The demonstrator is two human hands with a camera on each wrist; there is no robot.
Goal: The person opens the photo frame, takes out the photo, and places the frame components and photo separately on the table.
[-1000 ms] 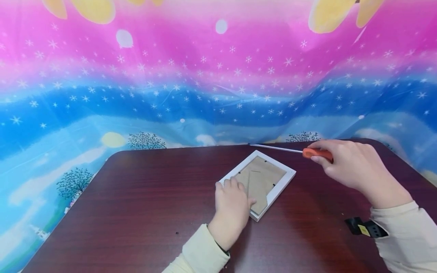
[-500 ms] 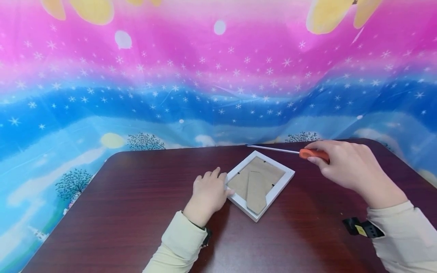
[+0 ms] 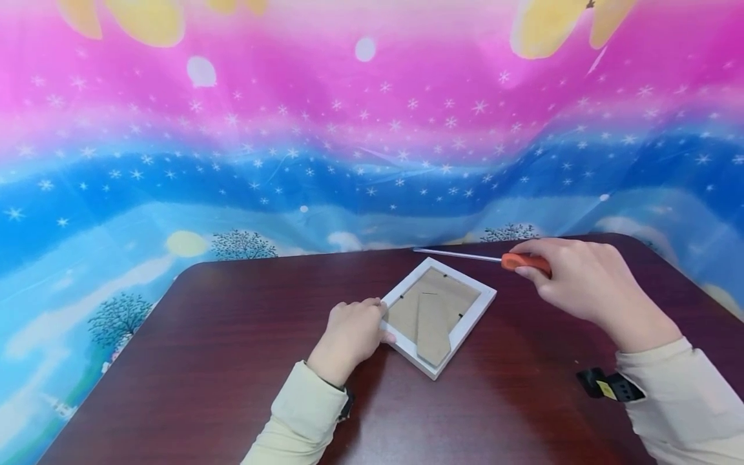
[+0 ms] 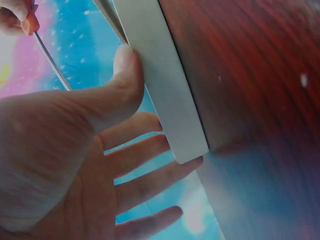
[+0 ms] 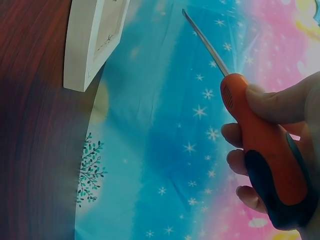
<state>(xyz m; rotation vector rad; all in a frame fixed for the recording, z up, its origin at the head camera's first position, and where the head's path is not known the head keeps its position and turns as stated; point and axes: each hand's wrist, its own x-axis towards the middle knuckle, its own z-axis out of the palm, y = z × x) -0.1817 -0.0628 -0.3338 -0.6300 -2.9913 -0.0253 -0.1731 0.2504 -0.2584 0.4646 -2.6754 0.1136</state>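
Observation:
A white picture frame lies back side up on the table, its brown backing board and stand leg showing. At its left corner, my left hand holds the frame, thumb against one side and fingers at the other, as the left wrist view shows. My right hand grips the orange and black handle of a screwdriver. The metal shaft points left, held above the table beyond the frame's far corner. Small dark tabs sit along the inner edge of the frame.
The dark red wooden table has rounded far corners. Behind it hangs a pink and blue cloth with snowflakes. A black strap shows at the right sleeve.
My left hand has left the backing board, moved left, and taken hold of the frame's left corner. The right hand keeps the screwdriver in about the same place.

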